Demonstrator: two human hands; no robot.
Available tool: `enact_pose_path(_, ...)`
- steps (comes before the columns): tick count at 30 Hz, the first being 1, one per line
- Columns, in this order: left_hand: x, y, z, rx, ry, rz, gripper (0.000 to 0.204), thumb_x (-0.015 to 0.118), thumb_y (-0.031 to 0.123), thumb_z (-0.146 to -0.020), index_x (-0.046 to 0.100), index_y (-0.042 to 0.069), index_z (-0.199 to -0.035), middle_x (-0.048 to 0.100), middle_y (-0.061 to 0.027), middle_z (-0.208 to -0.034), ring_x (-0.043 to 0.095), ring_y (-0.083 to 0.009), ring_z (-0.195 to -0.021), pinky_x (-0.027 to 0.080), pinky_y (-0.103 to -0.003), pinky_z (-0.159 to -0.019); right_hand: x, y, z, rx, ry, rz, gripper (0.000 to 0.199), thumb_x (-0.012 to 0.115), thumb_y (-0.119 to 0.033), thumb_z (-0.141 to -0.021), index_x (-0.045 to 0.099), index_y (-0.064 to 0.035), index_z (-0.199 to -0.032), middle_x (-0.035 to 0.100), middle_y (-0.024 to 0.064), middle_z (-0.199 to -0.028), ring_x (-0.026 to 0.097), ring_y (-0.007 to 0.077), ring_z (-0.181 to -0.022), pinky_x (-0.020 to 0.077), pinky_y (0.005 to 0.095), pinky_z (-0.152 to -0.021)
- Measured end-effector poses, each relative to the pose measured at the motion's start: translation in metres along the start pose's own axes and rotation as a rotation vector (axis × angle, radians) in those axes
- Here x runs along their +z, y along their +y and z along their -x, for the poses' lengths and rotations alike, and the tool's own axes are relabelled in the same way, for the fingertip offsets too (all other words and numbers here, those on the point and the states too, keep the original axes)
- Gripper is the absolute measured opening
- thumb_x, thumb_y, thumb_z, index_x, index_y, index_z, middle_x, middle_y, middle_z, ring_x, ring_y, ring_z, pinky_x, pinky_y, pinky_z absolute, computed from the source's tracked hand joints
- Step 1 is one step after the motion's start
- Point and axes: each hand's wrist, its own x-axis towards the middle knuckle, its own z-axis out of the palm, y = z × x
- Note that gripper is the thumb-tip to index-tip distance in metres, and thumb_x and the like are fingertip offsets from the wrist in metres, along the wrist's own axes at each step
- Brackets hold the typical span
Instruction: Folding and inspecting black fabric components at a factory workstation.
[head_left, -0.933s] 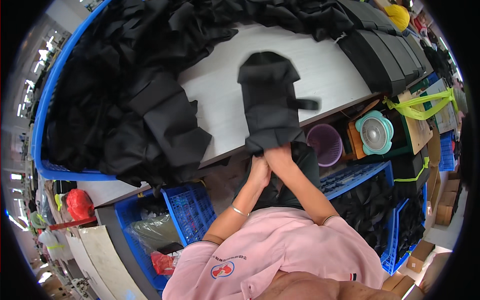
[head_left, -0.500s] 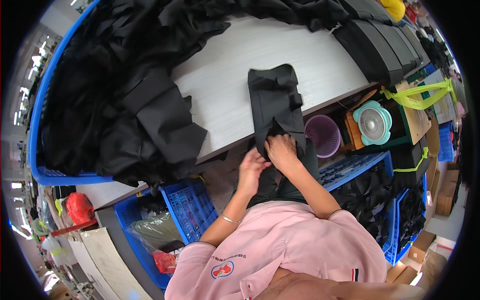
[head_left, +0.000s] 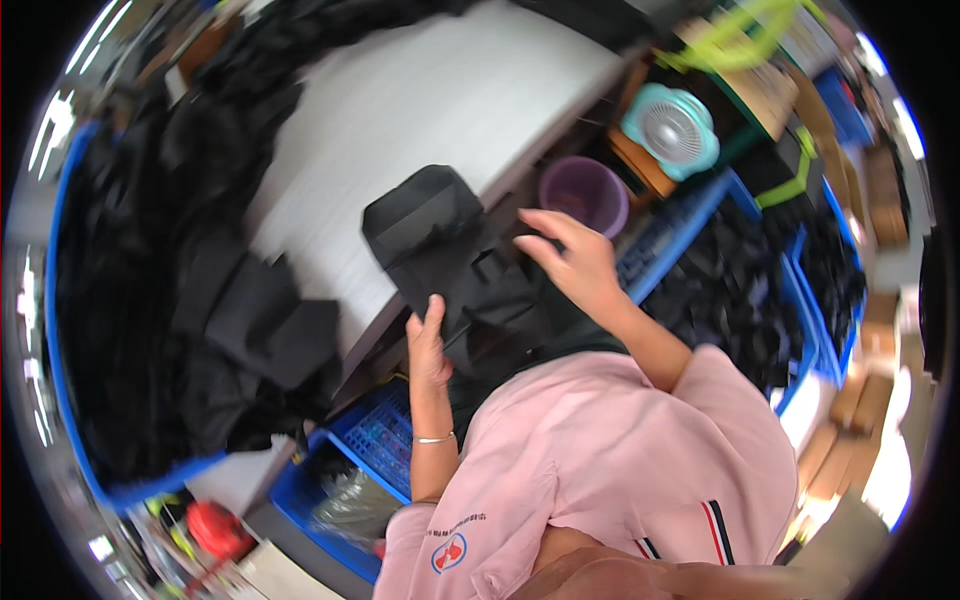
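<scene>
In the head view, we see the black fabric piece (head_left: 425, 225) lying across the near edge of the white table (head_left: 400, 120) and reaching over our lap. Our left hand (head_left: 428, 345) holds its left edge, thumb on top. Our right hand (head_left: 572, 260) is raised to its right, clear of it, thumb and fingers apart, near the purple basket (head_left: 590, 200). Left, black cloth (head_left: 120, 300) fills a blue crate (head_left: 60, 340).
</scene>
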Motion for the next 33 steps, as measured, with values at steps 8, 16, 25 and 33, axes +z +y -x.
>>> enact_pose_path(8,-0.01,-0.026,-0.001,-0.182,-0.242,0.114,0.058,0.054,0.039,-0.1,0.047,-0.002,-0.141,0.054,-0.0136,-0.141,0.055,-0.025,-0.126,0.043,-0.041,-0.109,0.0,0.02,0.024,0.762,-0.524,-1.353,0.01,0.07,-0.008,-0.089,0.072,0.0005,-0.096,0.073,0.0028,-0.096,0.066,0.0109,-0.083,0.0531,0.0253,-0.078)
enact_pose_path(16,0.058,-0.025,0.031,-0.03,-0.173,-0.007,0.053,0.055,0.039,-0.101,0.054,-0.003,-0.133,0.059,-0.0136,-0.134,0.056,-0.0246,-0.123,0.045,-0.039,-0.106,-0.02,0.069,0.06,0.194,0.073,-0.517,0.011,0.057,0.0,-0.087,0.064,0.0006,-0.095,0.064,0.0044,-0.08,0.056,0.007,-0.08,0.0465,0.0261,-0.074)
enact_pose_path(25,0.115,-0.064,0.021,-0.184,-0.395,-0.372,0.056,0.064,0.011,-0.096,0.042,0.003,-0.147,0.057,-0.0135,-0.137,0.062,-0.0197,-0.115,0.052,-0.033,-0.095,-0.117,0.146,0.117,0.625,0.334,-0.557,0.019,0.055,-0.005,-0.094,0.071,0.0007,-0.103,0.068,0.0008,-0.099,0.061,0.0127,-0.094,0.0481,0.0275,-0.086)
enact_pose_path(33,0.039,-0.057,0.038,-0.066,-0.179,-0.393,0.037,0.063,0.018,-0.098,0.059,0.001,-0.131,0.065,-0.012,-0.124,0.066,-0.0189,-0.106,0.056,-0.03,-0.084,-0.345,0.277,0.297,0.653,0.627,-0.131,0.063,0.04,0.014,-0.074,0.061,-0.0036,-0.131,0.067,0.0162,-0.121,0.065,0.0226,-0.094,0.0566,0.0336,-0.082)
